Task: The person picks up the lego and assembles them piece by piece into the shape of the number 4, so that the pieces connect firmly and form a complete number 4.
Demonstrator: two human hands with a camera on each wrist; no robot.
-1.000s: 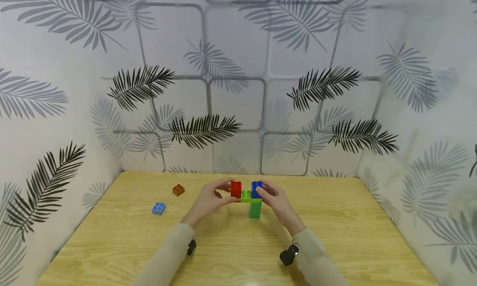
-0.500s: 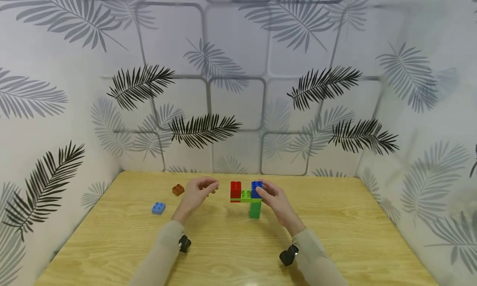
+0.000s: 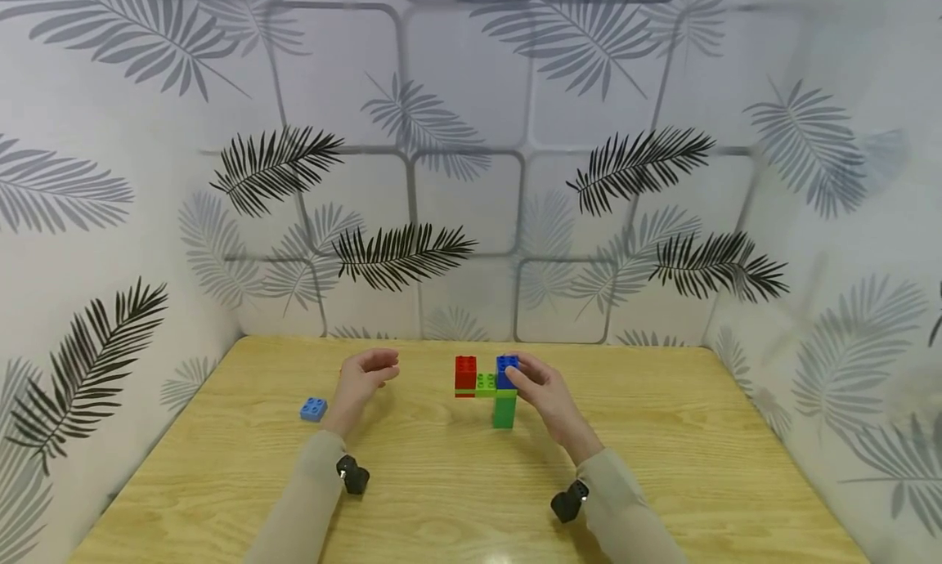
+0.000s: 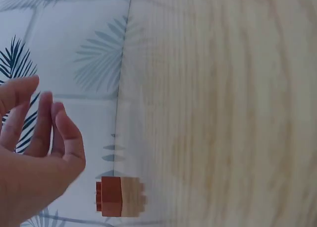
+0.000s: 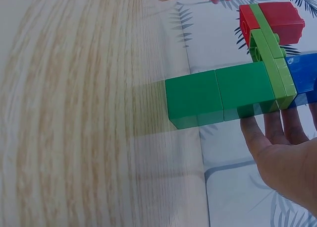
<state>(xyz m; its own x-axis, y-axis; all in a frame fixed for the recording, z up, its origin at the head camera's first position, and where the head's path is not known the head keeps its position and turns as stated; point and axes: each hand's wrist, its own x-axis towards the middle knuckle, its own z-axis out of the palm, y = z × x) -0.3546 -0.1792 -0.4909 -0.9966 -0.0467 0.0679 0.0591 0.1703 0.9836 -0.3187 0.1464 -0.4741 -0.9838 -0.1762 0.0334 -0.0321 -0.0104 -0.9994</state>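
Note:
My right hand pinches the blue brick at the top right of a small brick build. Below that brick, light green bricks reach out to the left, carried by a dark green column. A red brick sits on their left end, with more red underneath. The left hand holds nothing and is apart from the build, its fingers loosely bent. An orange-brown brick lies by it in the left wrist view; in the head view that hand mostly hides it.
A light blue brick lies on the wooden table, left of the left forearm. Leaf-patterned walls rise behind the table and at both sides.
My left hand has let go of the red brick and moved left, now covering the orange-brown brick in the head view. The right hand has stayed on the blue brick.

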